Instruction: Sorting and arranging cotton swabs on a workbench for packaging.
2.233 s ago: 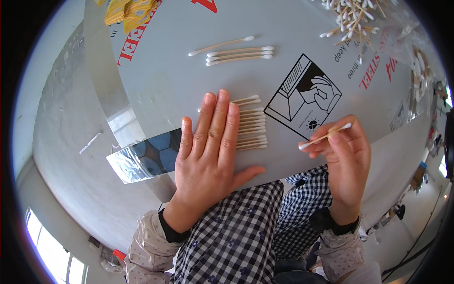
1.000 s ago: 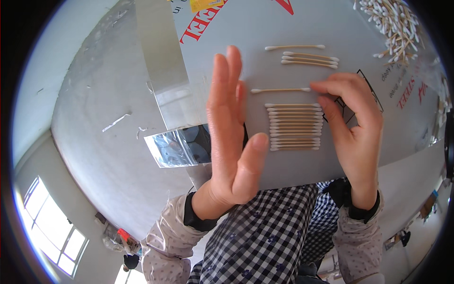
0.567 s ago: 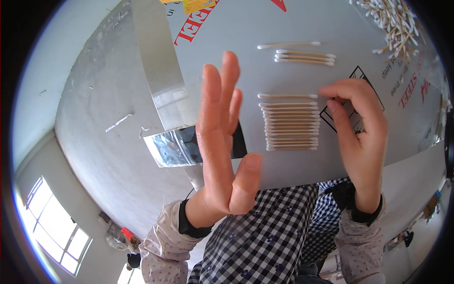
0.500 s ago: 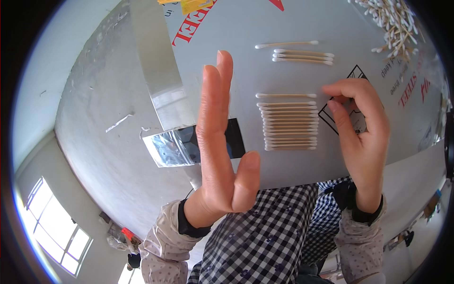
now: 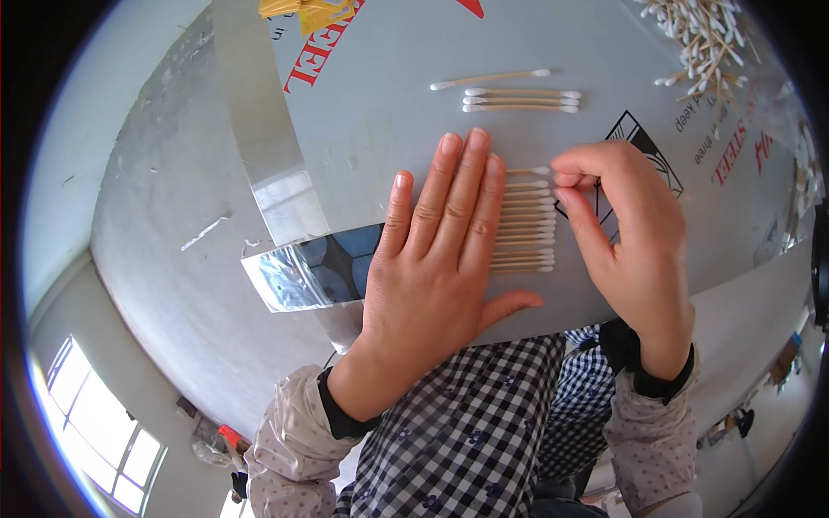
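Note:
A row of several cotton swabs lies side by side on the grey sheet-covered table. My left hand is spread flat, palm down, over their left ends, which it hides. At their right ends, my right hand has its fingers bent and its thumb slightly apart from them, with nothing visible between. Its fingertips are beside the topmost swabs of the row. Farther up, a small stack of three cotton swabs lies together, with a single swab slanted just above it.
A loose heap of cotton swabs lies at the far right. Yellow packets sit at the far left edge. Left of my left hand is a clear plastic pouch with a dark, round-patterned part. A checked cloth covers my lap.
My left hand has turned from edge-on to palm down and come over the left ends of the row. My right hand's fingers have drawn closer together at the right ends. The view has shifted slightly.

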`<state>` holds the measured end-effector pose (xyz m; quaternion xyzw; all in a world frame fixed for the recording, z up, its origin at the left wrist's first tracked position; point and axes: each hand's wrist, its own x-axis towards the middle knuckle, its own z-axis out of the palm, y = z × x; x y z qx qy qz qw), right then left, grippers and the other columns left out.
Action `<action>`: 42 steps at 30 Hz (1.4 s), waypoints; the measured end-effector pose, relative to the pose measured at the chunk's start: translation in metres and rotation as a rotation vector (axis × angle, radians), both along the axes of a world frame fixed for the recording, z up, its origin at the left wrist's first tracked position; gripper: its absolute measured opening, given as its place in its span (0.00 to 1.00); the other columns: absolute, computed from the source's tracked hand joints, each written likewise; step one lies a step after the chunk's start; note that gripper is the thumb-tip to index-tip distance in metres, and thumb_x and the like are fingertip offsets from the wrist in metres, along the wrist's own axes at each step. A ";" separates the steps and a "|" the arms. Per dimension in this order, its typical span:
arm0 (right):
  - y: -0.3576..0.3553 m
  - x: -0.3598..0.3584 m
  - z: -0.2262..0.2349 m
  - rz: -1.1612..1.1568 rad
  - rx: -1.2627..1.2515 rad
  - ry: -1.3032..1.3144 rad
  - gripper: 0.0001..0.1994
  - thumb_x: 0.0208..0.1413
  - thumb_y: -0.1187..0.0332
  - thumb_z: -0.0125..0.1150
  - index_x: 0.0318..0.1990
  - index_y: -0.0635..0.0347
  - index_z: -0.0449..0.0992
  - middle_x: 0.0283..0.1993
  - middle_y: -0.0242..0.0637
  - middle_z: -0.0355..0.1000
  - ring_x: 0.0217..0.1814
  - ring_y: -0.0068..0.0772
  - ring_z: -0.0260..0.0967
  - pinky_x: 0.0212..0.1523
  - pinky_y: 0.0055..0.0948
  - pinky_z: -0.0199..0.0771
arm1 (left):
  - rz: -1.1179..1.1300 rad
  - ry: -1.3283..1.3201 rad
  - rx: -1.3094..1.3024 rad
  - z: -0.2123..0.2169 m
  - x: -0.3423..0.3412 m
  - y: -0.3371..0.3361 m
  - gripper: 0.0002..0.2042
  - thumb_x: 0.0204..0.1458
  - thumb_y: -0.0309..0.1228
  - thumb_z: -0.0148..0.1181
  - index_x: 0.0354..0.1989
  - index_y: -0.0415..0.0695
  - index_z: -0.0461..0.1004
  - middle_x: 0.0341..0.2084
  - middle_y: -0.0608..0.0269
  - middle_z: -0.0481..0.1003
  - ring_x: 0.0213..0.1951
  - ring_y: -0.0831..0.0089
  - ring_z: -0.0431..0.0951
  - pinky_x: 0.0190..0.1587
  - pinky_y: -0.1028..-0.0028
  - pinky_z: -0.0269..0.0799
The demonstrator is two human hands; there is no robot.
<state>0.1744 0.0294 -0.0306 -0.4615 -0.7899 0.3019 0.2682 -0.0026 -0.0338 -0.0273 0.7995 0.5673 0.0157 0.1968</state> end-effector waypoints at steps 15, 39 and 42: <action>0.020 -0.011 0.001 0.103 0.010 -0.057 0.12 0.45 0.85 0.58 0.38 0.64 0.71 0.32 0.35 0.69 0.30 0.28 0.68 0.33 0.24 0.69 | 0.011 -0.029 0.021 -0.006 -0.002 0.002 0.53 0.39 0.64 0.55 0.65 0.32 0.50 0.66 0.42 0.49 0.68 0.49 0.45 0.65 0.48 0.40; -0.030 -0.021 -0.014 -0.329 -0.053 0.294 0.06 0.56 0.75 0.55 0.41 0.63 0.72 0.40 0.36 0.71 0.43 0.34 0.68 0.45 0.29 0.65 | 0.600 -1.039 0.125 0.000 -0.017 -0.009 0.38 0.58 0.56 0.41 0.68 0.41 0.44 0.65 0.43 0.51 0.67 0.55 0.51 0.68 0.59 0.41; -0.032 -0.035 -0.025 -0.229 0.175 0.083 0.04 0.53 0.75 0.57 0.37 0.62 0.72 0.39 0.37 0.70 0.42 0.40 0.67 0.43 0.33 0.64 | 0.617 -1.078 0.208 0.007 -0.030 -0.012 0.32 0.61 0.49 0.39 0.66 0.37 0.45 0.62 0.42 0.57 0.65 0.55 0.56 0.66 0.56 0.46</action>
